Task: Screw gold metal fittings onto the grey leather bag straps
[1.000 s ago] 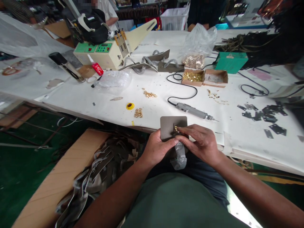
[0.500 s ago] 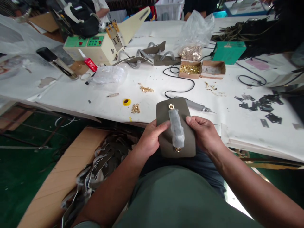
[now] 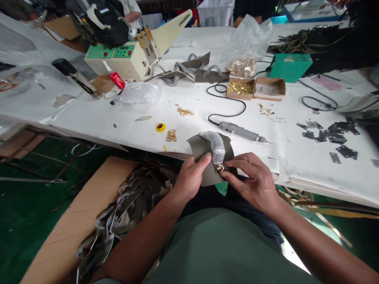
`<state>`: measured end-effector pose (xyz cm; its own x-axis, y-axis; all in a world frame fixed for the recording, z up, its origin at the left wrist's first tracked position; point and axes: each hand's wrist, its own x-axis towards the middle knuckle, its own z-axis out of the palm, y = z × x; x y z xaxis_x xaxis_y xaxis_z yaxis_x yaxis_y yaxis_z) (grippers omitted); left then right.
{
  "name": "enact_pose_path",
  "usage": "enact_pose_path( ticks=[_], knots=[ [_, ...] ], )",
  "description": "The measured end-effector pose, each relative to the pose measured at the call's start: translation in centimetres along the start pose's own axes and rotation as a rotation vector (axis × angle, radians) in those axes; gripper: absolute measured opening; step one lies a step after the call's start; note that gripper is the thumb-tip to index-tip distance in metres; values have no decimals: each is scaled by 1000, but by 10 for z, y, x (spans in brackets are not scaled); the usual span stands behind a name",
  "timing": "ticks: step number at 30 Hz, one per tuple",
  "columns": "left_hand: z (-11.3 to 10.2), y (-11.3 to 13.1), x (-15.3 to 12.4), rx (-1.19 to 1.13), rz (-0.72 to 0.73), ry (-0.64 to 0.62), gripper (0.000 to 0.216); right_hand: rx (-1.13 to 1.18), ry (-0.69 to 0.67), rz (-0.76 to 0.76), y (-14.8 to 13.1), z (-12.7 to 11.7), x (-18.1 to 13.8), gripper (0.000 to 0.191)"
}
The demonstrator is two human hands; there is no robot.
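Note:
An olive-grey panel (image 3: 196,149), leather-like, is held over my lap at the table's front edge. Across it arches a bag handle (image 3: 218,148) wrapped in clear plastic. My left hand (image 3: 191,176) grips the panel's left side, its thumb lying on top beside the handle. At the handle's near end sits a gold ring fitting (image 3: 219,168). The thumb and forefinger of my right hand (image 3: 256,179) close on that fitting from the right. Just beyond the panel lies a grey electric screwdriver (image 3: 241,131) with its cord.
Small gold fittings (image 3: 171,135) lie in piles near a yellow ring-shaped item (image 3: 160,127). Farther back are a cardboard box of gold pieces (image 3: 240,87) and a beige machine (image 3: 118,65). Dark plates (image 3: 331,132) are scattered right. A carton (image 3: 74,213) of similar pieces stands below left.
The panel has tilted and bent, its far end dropping away. My right hand has moved from the panel's right edge to the gold fitting at the handle's near end.

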<state>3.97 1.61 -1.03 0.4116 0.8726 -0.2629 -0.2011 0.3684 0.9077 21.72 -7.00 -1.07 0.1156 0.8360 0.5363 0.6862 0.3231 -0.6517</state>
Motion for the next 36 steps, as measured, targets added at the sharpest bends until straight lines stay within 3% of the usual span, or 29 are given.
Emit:
enact_pose_path(
  ticks=[5,8,15,21,31,36],
  knots=[
    [0,0,-3,337,169,72,38,11,-46,58,-5,9,1,12],
    [-2,3,-5,427,184,77,38,93,-80,83,-4,7,3,10],
    [-5,4,-3,344,139,-45,32,68,-202,-230,0,-10,15,21],
    [-4,-2,0,247,100,-63,32,30,-348,-343,14,-16,23,18],
    [-1,-5,-2,244,152,95,37,-105,-30,-280,1,6,10,14],
    [3,-2,-2,209,143,121,36,-101,-21,-317,1,1,3,30]
  ],
)
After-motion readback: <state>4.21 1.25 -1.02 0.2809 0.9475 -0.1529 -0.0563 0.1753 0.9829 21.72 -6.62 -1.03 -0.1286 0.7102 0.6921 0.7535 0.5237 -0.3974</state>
